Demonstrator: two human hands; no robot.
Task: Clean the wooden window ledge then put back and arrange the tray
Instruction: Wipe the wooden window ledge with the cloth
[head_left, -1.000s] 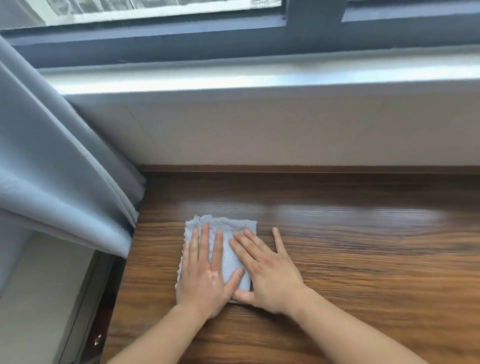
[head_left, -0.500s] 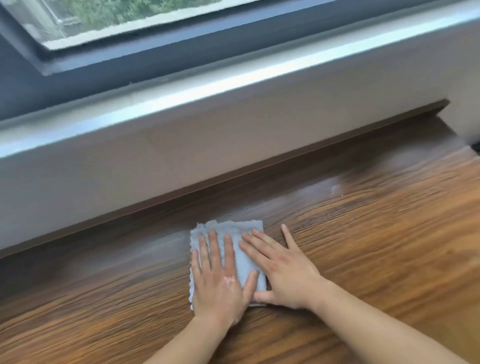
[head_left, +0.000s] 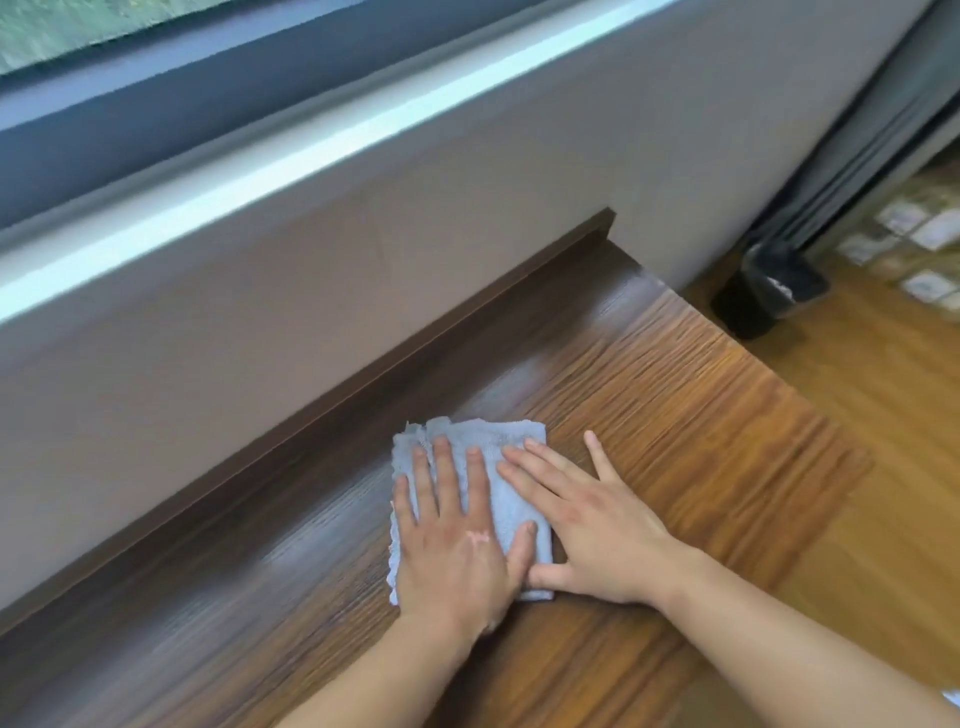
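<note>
A folded light-blue cloth (head_left: 506, 488) lies flat on the brown wooden window ledge (head_left: 675, 415). My left hand (head_left: 452, 540) presses on the cloth's left half with straight, spread fingers. My right hand (head_left: 587, 525) lies flat beside it, its fingers over the cloth's right edge and its thumb along the cloth's near corner. A damp sheen marks the wood to the left of the cloth and ahead of it. No tray is in view.
The ledge ends at a grey wall (head_left: 363, 234) under the window frame (head_left: 156, 104). Its right end drops to a wooden floor (head_left: 872, 415), where a black bin (head_left: 769, 291) and a grey curtain (head_left: 883, 130) stand.
Both hands have slid the cloth rightward along the ledge, away from the left curtain. The ledge's right end, the floor and the bin have come into view.
</note>
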